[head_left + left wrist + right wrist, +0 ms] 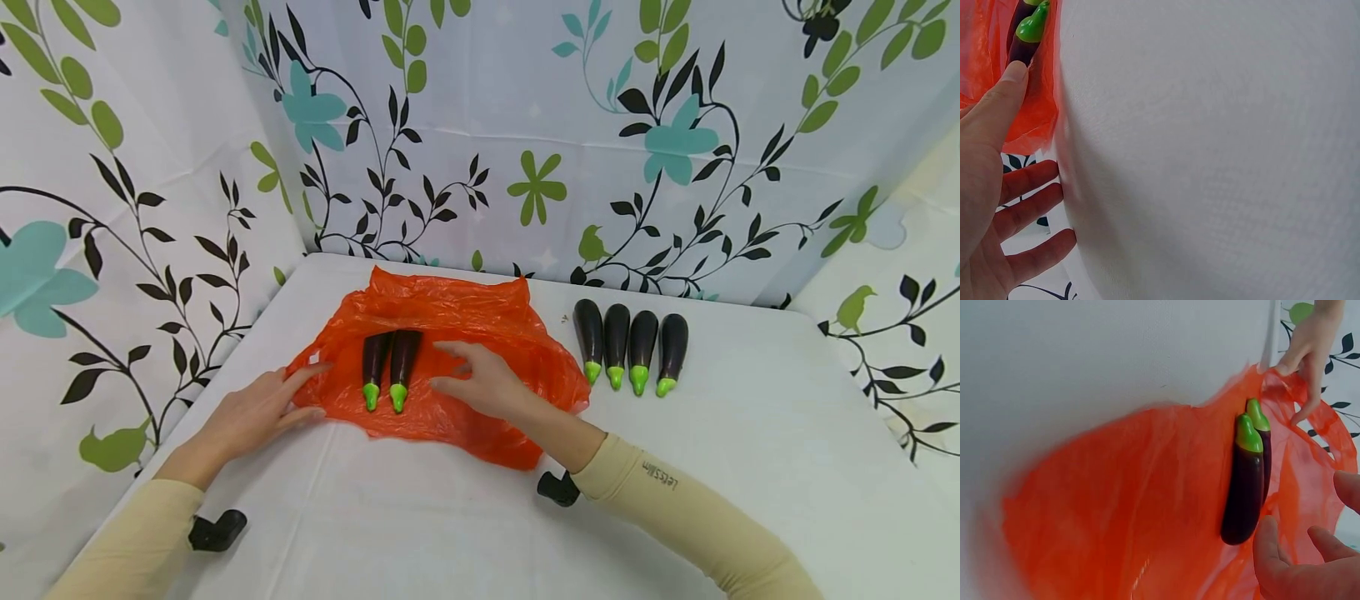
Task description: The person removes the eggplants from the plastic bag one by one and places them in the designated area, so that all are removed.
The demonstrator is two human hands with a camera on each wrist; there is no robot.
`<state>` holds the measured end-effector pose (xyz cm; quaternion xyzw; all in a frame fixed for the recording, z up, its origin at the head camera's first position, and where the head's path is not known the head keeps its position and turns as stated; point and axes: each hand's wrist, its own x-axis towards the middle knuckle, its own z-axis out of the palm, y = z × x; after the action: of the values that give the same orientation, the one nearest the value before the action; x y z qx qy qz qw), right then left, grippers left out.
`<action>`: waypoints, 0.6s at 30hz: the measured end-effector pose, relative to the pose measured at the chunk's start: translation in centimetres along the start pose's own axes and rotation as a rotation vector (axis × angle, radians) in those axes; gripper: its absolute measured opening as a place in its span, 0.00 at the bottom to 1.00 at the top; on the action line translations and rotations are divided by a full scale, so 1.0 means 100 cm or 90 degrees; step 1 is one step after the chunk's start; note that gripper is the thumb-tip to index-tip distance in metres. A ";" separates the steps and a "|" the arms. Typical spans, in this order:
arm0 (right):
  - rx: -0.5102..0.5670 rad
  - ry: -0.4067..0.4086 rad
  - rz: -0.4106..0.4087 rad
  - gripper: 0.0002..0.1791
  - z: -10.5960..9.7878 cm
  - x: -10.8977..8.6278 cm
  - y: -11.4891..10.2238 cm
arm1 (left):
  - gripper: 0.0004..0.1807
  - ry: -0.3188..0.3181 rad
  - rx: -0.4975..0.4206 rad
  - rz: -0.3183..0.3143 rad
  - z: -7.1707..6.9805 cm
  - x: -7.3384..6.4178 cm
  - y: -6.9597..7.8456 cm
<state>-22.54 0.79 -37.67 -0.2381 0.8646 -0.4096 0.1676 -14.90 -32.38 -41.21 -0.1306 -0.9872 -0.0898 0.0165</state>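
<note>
A crumpled red plastic bag (450, 296) lies spread on the table, its mouth facing the near side. Two dark purple eggplants (404, 362) with bright green caps lie side by side in the mouth. At the bag's left end, my left hand (251, 412) touches the handle edge with its fingers spread; the left wrist view shows its thumb (1007, 94) over the red plastic. My right hand (483, 383) hovers over the bag just right of the two eggplants, fingers loosely bent and apart, holding nothing. Right of the bag, several more eggplants (617, 342) lie in a row.
A white cloth covers the table (420, 533). Patterned curtains (480, 133) with leaves and flowers rise behind and at both sides. Black wrist-worn devices (217, 531) show at both sleeves.
</note>
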 end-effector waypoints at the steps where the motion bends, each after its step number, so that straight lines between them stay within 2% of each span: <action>1: 0.003 -0.001 0.002 0.33 0.003 0.003 0.000 | 0.37 -0.002 -0.001 -0.002 0.000 0.000 0.000; 10: 0.040 0.003 0.041 0.33 0.026 0.026 -0.006 | 0.38 -0.001 -0.001 -0.002 -0.001 0.000 0.000; 18: 0.063 0.006 0.081 0.35 0.040 0.038 -0.011 | 0.38 -0.005 -0.005 -0.007 -0.001 -0.001 0.001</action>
<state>-23.42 -4.38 -39.60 -0.1723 0.8576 -0.4411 0.2008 -14.83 -32.33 -41.15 -0.1259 -0.9876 -0.0935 0.0116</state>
